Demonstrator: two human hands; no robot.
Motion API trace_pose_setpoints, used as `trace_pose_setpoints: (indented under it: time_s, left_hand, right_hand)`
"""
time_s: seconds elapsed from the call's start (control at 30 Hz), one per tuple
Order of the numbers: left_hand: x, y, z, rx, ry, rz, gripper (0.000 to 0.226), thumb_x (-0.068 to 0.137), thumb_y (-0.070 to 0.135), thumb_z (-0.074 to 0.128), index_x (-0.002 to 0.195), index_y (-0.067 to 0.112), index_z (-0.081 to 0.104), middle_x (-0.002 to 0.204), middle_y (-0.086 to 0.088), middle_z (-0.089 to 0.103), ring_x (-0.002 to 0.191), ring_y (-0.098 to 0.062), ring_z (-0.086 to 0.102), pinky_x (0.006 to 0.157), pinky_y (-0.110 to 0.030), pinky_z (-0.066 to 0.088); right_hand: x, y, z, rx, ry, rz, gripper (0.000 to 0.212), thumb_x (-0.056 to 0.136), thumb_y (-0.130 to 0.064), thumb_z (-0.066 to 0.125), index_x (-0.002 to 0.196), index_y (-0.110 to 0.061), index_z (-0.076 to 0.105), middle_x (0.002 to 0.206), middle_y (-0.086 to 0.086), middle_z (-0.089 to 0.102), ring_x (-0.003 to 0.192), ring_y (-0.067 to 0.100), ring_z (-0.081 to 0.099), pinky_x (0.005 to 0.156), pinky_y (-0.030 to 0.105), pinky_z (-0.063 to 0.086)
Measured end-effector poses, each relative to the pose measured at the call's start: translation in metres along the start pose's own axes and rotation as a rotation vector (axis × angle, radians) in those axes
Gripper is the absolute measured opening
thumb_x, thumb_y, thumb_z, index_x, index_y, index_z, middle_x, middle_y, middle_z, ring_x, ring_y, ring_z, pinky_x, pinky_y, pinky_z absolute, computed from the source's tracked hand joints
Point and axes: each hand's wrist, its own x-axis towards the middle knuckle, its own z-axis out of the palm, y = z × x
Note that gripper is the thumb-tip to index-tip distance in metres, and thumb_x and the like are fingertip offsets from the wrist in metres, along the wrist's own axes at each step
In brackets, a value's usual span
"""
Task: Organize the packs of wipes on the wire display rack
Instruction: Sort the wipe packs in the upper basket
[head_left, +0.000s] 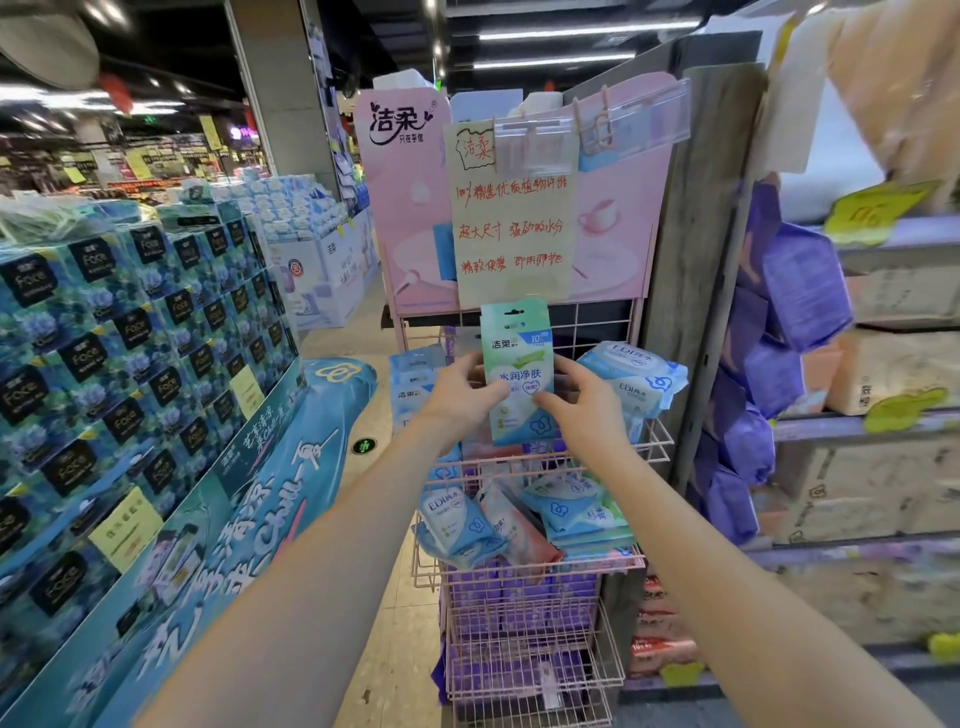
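Observation:
A pink wire display rack (545, 577) stands in front of me with several tiers. Both hands hold one green-and-white hanging pack of wipes (517, 353) upright in front of the rack's upper wire grid. My left hand (465, 392) grips its left edge, and my right hand (582, 397) grips its lower right side. Blue packs (631, 376) lie on the upper tier to the right, and more blue packs (413, 374) sit at the left. On the middle tier lie blue, pink and green packs (519, 519) in a loose heap. Purple packs (519, 592) fill the lower baskets.
A pink cardboard header with a handwritten sign (511, 228) tops the rack. A big stack of blue tissue boxes (130, 338) stands at my left. Shelves with purple packs (769, 374) and boxed goods (883, 364) line the right. An aisle floor (374, 457) runs between.

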Motion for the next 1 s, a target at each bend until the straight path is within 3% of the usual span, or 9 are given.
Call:
trace_pose_setpoints:
  time_s: [0.13, 0.23, 0.4, 0.6, 0.77, 0.9, 1.0]
  left_hand:
    - [0.002, 0.0, 0.017, 0.129, 0.019, 0.044, 0.047, 0.091, 0.011, 0.071, 0.137, 0.013, 0.06, 0.122, -0.002, 0.073, 0.106, -0.015, 0.068, 0.085, -0.022, 0.055]
    - [0.003, -0.007, 0.027, 0.194, 0.056, 0.028, 0.049, 0.089, 0.013, 0.074, 0.136, 0.013, 0.059, 0.12, -0.001, 0.072, 0.11, -0.019, 0.068, 0.093, -0.031, 0.053]
    - [0.002, -0.018, 0.034, 0.303, 0.085, 0.03, 0.044, 0.088, 0.017, 0.077, 0.13, 0.016, 0.062, 0.124, -0.002, 0.072, 0.112, -0.018, 0.066, 0.097, -0.033, 0.052]
    - [0.006, -0.019, 0.038, 0.448, 0.108, 0.023, 0.034, 0.088, 0.023, 0.078, 0.12, 0.015, 0.069, 0.116, -0.008, 0.073, 0.106, -0.026, 0.069, 0.096, -0.044, 0.056]
    - [0.004, -0.017, 0.04, 0.413, 0.106, 0.012, 0.034, 0.088, 0.026, 0.08, 0.119, 0.016, 0.068, 0.113, -0.003, 0.077, 0.105, -0.023, 0.071, 0.095, -0.047, 0.057]
    - [0.004, -0.013, 0.047, 0.387, 0.16, 0.004, 0.04, 0.087, 0.019, 0.082, 0.122, 0.012, 0.065, 0.116, -0.005, 0.076, 0.108, -0.023, 0.07, 0.097, -0.043, 0.056]
    - [0.004, -0.01, 0.052, 0.365, 0.19, -0.003, 0.038, 0.087, 0.014, 0.081, 0.121, 0.009, 0.064, 0.115, -0.007, 0.075, 0.107, -0.023, 0.07, 0.097, -0.043, 0.056]
  right_hand:
    - [-0.002, 0.006, -0.002, -0.097, 0.11, 0.019, 0.044, 0.093, -0.013, 0.069, 0.135, -0.025, 0.06, 0.116, -0.01, 0.071, 0.106, 0.009, 0.066, 0.089, 0.032, 0.057]
    - [-0.005, 0.011, -0.004, -0.143, 0.128, 0.026, 0.04, 0.094, -0.013, 0.067, 0.133, -0.023, 0.061, 0.123, -0.004, 0.072, 0.112, 0.013, 0.066, 0.085, 0.028, 0.053]
    - [-0.006, 0.015, -0.003, -0.335, 0.136, 0.036, 0.029, 0.093, -0.013, 0.066, 0.12, -0.022, 0.067, 0.113, 0.0, 0.075, 0.103, 0.021, 0.069, 0.084, 0.04, 0.058]
    - [-0.007, 0.017, -0.002, -0.398, 0.169, 0.041, 0.025, 0.092, -0.017, 0.069, 0.117, -0.02, 0.068, 0.103, 0.001, 0.075, 0.09, 0.021, 0.067, 0.07, 0.031, 0.048]
    - [-0.003, 0.017, -0.002, -0.537, 0.155, 0.12, 0.011, 0.093, -0.02, 0.065, 0.102, -0.013, 0.064, 0.091, 0.004, 0.068, 0.079, 0.024, 0.059, 0.064, 0.033, 0.044]
    - [-0.002, 0.015, -0.002, -0.622, 0.144, 0.13, 0.011, 0.096, -0.017, 0.059, 0.094, -0.009, 0.066, 0.091, 0.01, 0.07, 0.086, 0.031, 0.066, 0.065, 0.035, 0.049]
    - [-0.003, 0.014, 0.0, -0.629, 0.153, 0.144, 0.011, 0.096, -0.017, 0.059, 0.099, -0.009, 0.064, 0.095, 0.011, 0.069, 0.089, 0.033, 0.066, 0.068, 0.036, 0.05]
